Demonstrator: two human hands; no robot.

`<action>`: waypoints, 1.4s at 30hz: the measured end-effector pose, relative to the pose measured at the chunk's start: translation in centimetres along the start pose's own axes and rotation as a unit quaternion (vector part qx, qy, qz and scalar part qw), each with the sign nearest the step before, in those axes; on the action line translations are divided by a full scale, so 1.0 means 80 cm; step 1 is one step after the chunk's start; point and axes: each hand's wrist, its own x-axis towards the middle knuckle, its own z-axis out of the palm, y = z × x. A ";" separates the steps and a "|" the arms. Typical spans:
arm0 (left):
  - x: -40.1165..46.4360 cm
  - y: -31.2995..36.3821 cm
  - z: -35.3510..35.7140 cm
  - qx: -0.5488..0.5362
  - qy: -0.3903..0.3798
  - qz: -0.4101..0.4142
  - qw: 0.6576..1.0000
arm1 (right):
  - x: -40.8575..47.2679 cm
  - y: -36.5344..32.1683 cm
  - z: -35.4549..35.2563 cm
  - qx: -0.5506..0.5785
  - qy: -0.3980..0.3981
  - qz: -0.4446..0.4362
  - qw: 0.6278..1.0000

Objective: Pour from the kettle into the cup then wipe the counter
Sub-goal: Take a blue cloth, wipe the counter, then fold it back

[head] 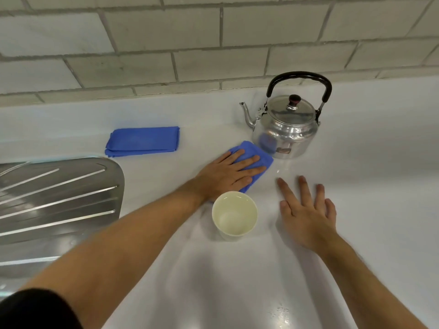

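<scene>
A shiny metal kettle [286,129] with a black handle stands upright at the back right of the white counter [368,162], its spout pointing left. A cream cup [234,215] stands upright in front of it, between my two arms. My left hand [228,174] lies flat, fingers spread, pressing a blue cloth [251,153] onto the counter just left of the kettle's base. My right hand [308,210] rests flat on the counter to the right of the cup, fingers apart, holding nothing. A few water drops glisten on the counter beside the cloth.
A second blue cloth [143,141], folded, lies at the back left. A ribbed steel sink drainboard [54,198] fills the left side. A tiled wall [213,43] backs the counter. Small water drops [282,312] sit near the front edge.
</scene>
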 end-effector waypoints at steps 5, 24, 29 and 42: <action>-0.006 -0.011 -0.001 0.039 0.005 0.095 0.995 | -0.003 -0.002 -0.006 -0.010 -0.007 0.003 1.000; -0.200 0.047 -0.012 -0.084 0.007 -0.304 0.949 | -0.002 -0.007 -0.024 0.001 -0.061 0.015 0.998; -0.228 0.132 -0.013 -0.105 0.022 -0.392 0.913 | -0.004 -0.008 -0.042 0.025 -0.101 0.000 0.995; -0.244 0.273 -0.026 -0.122 0.007 -0.307 0.944 | -0.132 -0.001 -0.070 0.304 -0.008 -0.088 0.948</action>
